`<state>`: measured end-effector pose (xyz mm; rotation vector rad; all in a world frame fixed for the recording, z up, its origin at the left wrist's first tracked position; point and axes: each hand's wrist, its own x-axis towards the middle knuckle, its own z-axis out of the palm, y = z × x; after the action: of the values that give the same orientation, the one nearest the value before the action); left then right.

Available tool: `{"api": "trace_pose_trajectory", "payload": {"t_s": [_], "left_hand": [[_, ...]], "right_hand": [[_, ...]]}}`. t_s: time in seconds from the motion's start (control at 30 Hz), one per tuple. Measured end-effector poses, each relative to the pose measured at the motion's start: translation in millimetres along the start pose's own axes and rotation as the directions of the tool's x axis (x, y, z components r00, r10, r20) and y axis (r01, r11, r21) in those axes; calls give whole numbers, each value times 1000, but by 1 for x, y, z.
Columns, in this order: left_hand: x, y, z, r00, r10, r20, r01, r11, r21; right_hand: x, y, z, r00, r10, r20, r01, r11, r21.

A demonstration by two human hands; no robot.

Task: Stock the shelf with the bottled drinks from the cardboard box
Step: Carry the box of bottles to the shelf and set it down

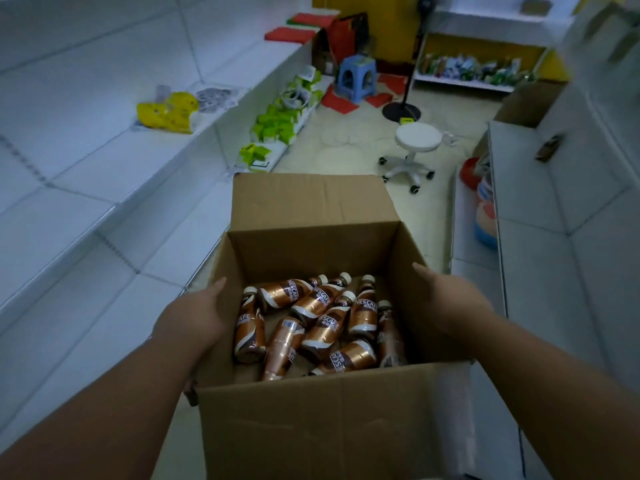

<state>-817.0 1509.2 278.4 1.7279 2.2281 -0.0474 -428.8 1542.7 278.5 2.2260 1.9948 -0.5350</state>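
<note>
An open cardboard box (311,420) fills the lower middle of the head view, its far flap standing up. Several brown and copper bottled coffee drinks (322,323) lie jumbled on the box floor. My left hand (194,317) presses flat against the outside of the box's left wall. My right hand (453,299) is pressed on the right wall, fingers pointing forward. Both hands hold the box by its sides. White shelves (86,188) with bare boards run along my left.
Yellow packets (166,112) lie on a left shelf, green packs (277,123) on a lower one. A white wheeled stool (415,150) and a blue plastic stool (356,77) stand on the tiled aisle ahead. Another white shelf unit (554,254) runs along the right.
</note>
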Motion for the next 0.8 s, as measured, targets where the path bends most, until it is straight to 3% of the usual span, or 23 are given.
{"api": "trace_pose_trajectory", "payload": {"t_s": [0.33, 0.8], "left_hand": [[256, 125, -57, 962, 266, 66, -273, 955, 119], [559, 384, -73, 922, 369, 121, -384, 912, 145]], "right_hand": [[164, 22, -50, 963, 270, 15, -270, 958, 94], [467, 139, -162, 905, 422, 54, -426, 894, 142]]}}
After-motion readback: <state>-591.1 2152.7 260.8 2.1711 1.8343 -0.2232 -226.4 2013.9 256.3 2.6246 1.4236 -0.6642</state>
